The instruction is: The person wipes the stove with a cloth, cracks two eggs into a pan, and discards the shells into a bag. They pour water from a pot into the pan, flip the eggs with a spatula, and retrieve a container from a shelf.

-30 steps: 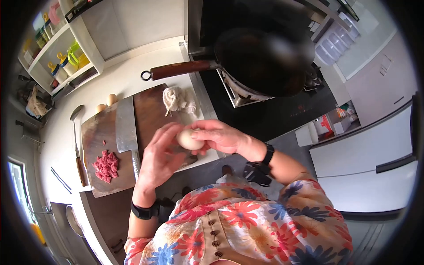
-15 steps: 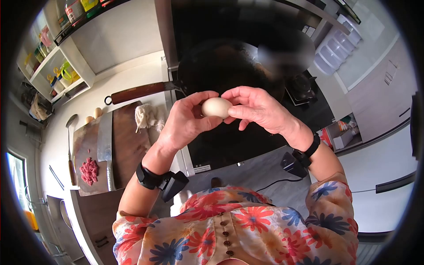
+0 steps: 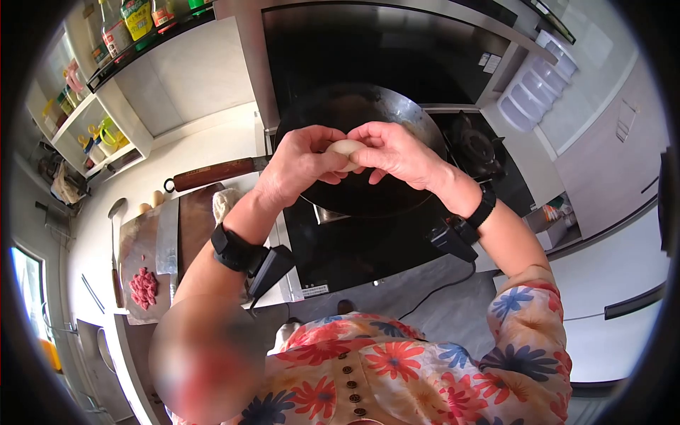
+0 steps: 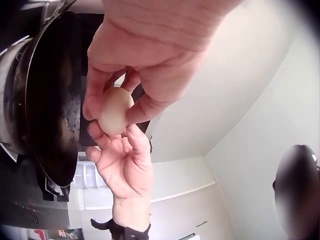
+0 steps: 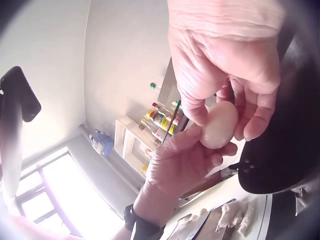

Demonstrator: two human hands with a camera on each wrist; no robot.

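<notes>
A pale egg (image 3: 346, 150) is held between both hands above the dark wok (image 3: 375, 195). My left hand (image 3: 297, 163) pinches one end with thumb and fingers, and my right hand (image 3: 400, 154) pinches the other. In the left wrist view the egg (image 4: 115, 111) lies between the fingertips of the left hand (image 4: 145, 65) and those of the right hand (image 4: 125, 162). The right wrist view shows the egg (image 5: 219, 125) with no crack that I can make out, the right hand (image 5: 225, 65) above and the left hand (image 5: 175, 162) below.
Left of the stove, a cutting board (image 3: 198, 219) bears a cleaver (image 3: 168, 237), chopped red meat (image 3: 143, 289) and a cloth (image 3: 225, 202). Two eggs (image 3: 151, 203) and a ladle (image 3: 115, 244) lie nearby. The wok's handle (image 3: 216, 174) points left; bottles (image 3: 137, 20) stand upper left.
Both hands have moved from over the board's edge, still with the egg, to above the wok. The fingers now close more tightly round it, and the view has shifted toward the stove.
</notes>
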